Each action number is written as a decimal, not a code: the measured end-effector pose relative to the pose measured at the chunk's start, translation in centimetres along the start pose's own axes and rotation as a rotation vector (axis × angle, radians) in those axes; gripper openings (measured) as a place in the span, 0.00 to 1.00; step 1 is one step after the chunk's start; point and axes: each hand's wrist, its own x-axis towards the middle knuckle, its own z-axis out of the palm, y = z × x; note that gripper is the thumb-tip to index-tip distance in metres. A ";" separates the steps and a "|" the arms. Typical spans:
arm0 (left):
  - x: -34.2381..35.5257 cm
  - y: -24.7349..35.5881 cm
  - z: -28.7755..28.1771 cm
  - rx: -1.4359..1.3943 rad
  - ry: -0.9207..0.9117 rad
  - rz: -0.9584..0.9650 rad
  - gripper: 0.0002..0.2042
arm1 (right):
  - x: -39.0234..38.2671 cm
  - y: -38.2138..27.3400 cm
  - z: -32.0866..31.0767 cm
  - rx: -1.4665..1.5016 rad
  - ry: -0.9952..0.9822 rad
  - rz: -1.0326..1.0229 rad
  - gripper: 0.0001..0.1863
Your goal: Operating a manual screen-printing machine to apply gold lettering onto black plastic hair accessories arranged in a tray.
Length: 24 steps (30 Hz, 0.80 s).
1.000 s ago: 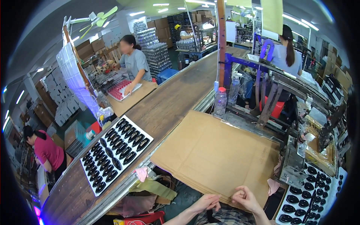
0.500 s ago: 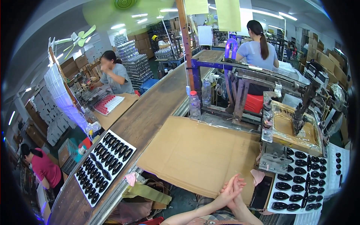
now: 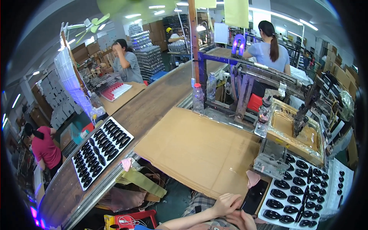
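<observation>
My left hand (image 3: 226, 204) is at the front edge of the cardboard sheet (image 3: 195, 149), its fingers curled in; whatever they hold, if anything, is hidden. Just below and to the right, my right hand (image 3: 243, 220) is partly cut off by the lower edge, with its visible fingers loosely extended. The two hands are close together beside a dark phone (image 3: 254, 197). A pink cloth (image 3: 253, 178) lies at the phone's far end. Right of the phone, a white tray (image 3: 271, 191) bears several rows of glossy black oval parts (image 3: 276, 204).
A printing machine with a yellowish frame (image 3: 295, 128) stands over the right tray. Two plastic bottles, one red-capped (image 3: 197, 97), stand behind the cardboard. Another tray of black parts (image 3: 101, 151) lies on the long wooden bench (image 3: 153, 103). A red stool (image 3: 151, 218) is below. Other people work farther off.
My hands, clasped together over the cardboard before, have come apart and moved down toward the phone. The view has shifted. A person across the bench has raised a hand to the head.
</observation>
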 end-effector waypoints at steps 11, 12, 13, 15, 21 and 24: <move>-5.1 0.0 2.4 -0.090 -0.093 -0.203 0.10 | -3.6 6.1 -12.6 0.333 0.721 -0.065 0.16; -5.4 0.0 2.8 -0.134 -0.154 -0.256 0.09 | -3.5 6.5 -13.0 0.351 0.772 -0.076 0.15; -6.0 -0.9 3.1 -0.141 -0.227 -0.263 0.06 | -3.5 6.9 -13.4 0.371 0.828 -0.088 0.15; -5.3 -0.7 2.7 -0.179 -0.274 -0.305 0.05 | -4.8 8.1 -15.5 0.409 0.964 -0.114 0.14; -5.7 -0.5 1.4 -0.242 -0.264 -0.410 0.05 | -9.5 13.7 -27.5 0.867 1.021 -0.411 0.12; -5.7 -0.6 1.4 -0.215 -0.236 -0.374 0.07 | -10.4 17.4 -31.5 0.897 0.867 -0.678 0.20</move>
